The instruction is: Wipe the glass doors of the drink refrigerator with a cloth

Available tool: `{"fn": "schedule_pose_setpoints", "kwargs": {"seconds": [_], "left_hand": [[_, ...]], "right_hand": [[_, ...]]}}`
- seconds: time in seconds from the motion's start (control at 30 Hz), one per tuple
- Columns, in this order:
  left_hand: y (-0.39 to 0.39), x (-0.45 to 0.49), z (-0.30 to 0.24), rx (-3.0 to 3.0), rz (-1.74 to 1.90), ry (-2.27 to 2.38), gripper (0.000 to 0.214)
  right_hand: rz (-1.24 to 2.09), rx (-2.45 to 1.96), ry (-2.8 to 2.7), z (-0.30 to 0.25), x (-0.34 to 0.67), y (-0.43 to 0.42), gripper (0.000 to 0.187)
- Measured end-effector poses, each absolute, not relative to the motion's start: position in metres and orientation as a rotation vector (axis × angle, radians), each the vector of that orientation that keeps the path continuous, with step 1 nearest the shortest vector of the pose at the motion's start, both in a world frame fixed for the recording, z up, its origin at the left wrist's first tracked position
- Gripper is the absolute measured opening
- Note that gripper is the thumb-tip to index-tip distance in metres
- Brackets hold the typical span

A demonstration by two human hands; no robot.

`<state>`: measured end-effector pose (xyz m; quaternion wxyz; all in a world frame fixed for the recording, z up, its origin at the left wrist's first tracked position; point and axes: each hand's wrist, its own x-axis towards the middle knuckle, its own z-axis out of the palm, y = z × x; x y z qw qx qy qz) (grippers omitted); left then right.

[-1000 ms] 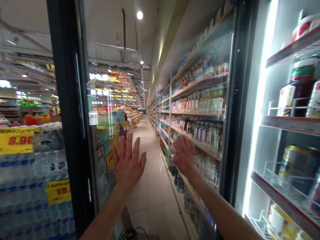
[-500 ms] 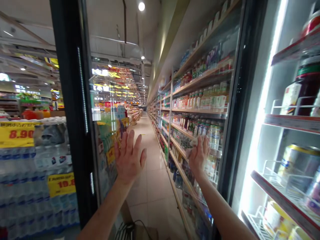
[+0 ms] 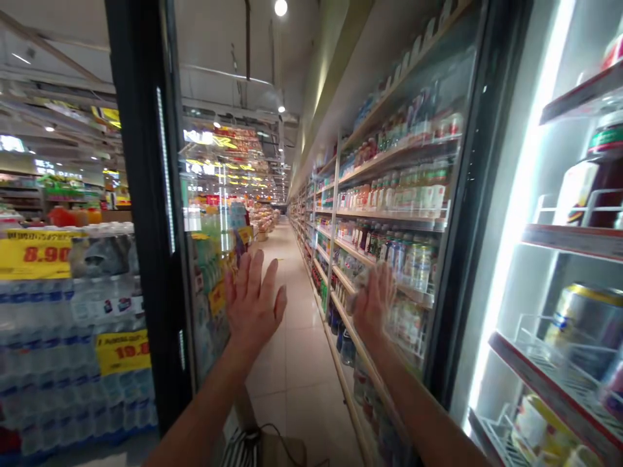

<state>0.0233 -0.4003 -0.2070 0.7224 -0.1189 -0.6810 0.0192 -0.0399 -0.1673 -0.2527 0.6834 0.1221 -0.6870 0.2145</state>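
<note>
A black-framed glass door (image 3: 141, 194) stands in front of me, and through its pane the aisle shows. My left hand (image 3: 256, 301) lies against the glass at mid-height, fingers spread, with nothing in it. Level with it on the right, my right hand (image 3: 374, 305) is smeared by motion. Under its fingers is a pale cloth (image 3: 359, 283), flattened against the pane and mostly covered by the hand. Both forearms reach up from the bottom edge of the head view.
Lit cooler shelves (image 3: 574, 237) with bottles and cans are close on the right. Packs of water bottles (image 3: 73, 363) with yellow price signs (image 3: 36, 254) are stacked at left. Behind the glass, drink shelves (image 3: 389, 214) line the aisle. A cardboard box (image 3: 282, 451) sits low in front.
My right hand has slid left across the glass with the cloth, closer to my left hand. My left hand has stayed nearly in place. The view has shifted slightly.
</note>
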Motion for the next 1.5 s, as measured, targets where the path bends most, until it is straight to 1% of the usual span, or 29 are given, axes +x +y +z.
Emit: {"fn": "schedule_pose_setpoints", "kwargs": {"seconds": [0.07,0.13,0.3,0.33,0.43,0.5,0.53,0.67,0.7,0.87,1.03,1.1,1.2,1.23,1.4,1.43,1.5], "left_hand": [[-0.401,0.023,-0.207,-0.260,0.038,-1.505,0.067],[-0.401,0.023,-0.207,-0.262,0.038,-1.510,0.067],[-0.400,0.022,-0.207,-0.271,0.043,-1.517,0.065],[-0.400,0.021,-0.207,-0.270,0.046,-1.514,0.064],[-0.401,0.019,-0.208,-0.251,0.057,-1.522,0.063],[-0.402,0.018,-0.208,-0.241,0.063,-1.527,0.062],[-0.403,0.017,-0.208,-0.238,0.065,-1.526,0.062],[-0.404,0.014,-0.208,-0.250,0.073,-1.517,0.062],[-0.404,0.014,-0.208,-0.252,0.070,-1.515,0.063],[-0.404,0.013,-0.207,-0.260,0.030,-1.522,0.066],[-0.405,0.011,-0.208,-0.256,0.052,-1.520,0.068],[-0.405,0.010,-0.208,-0.256,0.051,-1.523,0.067],[-0.405,0.009,-0.209,-0.254,0.026,-1.534,0.065],[-0.405,0.009,-0.209,-0.252,0.024,-1.533,0.065],[-0.404,0.011,-0.209,-0.241,0.067,-1.522,0.059],[-0.403,0.012,-0.208,-0.239,0.073,-1.524,0.059],[-0.403,0.013,-0.208,-0.235,0.077,-1.531,0.058]], "right_hand": [[0.312,0.501,-1.586,-0.260,-0.037,-0.176,0.053],[0.246,0.562,-1.591,-0.262,-0.037,-0.174,0.052],[0.495,0.175,-1.496,-0.256,-0.043,-0.161,0.054],[0.483,0.197,-1.503,-0.258,-0.043,-0.165,0.054],[0.305,0.481,-1.562,-0.266,-0.039,-0.179,0.054],[0.233,0.587,-1.576,-0.268,-0.039,-0.179,0.053],[0.246,0.561,-1.568,-0.267,-0.040,-0.175,0.053],[0.446,0.228,-1.502,-0.258,-0.047,-0.162,0.054],[0.454,0.216,-1.501,-0.257,-0.047,-0.163,0.055],[0.220,0.522,-1.576,-0.260,-0.047,-0.165,0.055],[0.447,0.195,-1.514,-0.254,-0.051,-0.156,0.055],[0.408,0.271,-1.529,-0.255,-0.050,-0.163,0.056],[0.223,0.536,-1.564,-0.258,-0.049,-0.166,0.056],[0.208,0.548,-1.561,-0.257,-0.051,-0.162,0.054],[0.492,0.131,-1.489,-0.257,-0.058,-0.140,0.054],[0.497,0.139,-1.496,-0.261,-0.057,-0.143,0.055],[0.394,0.324,-1.532,-0.270,-0.053,-0.154,0.056]]}}
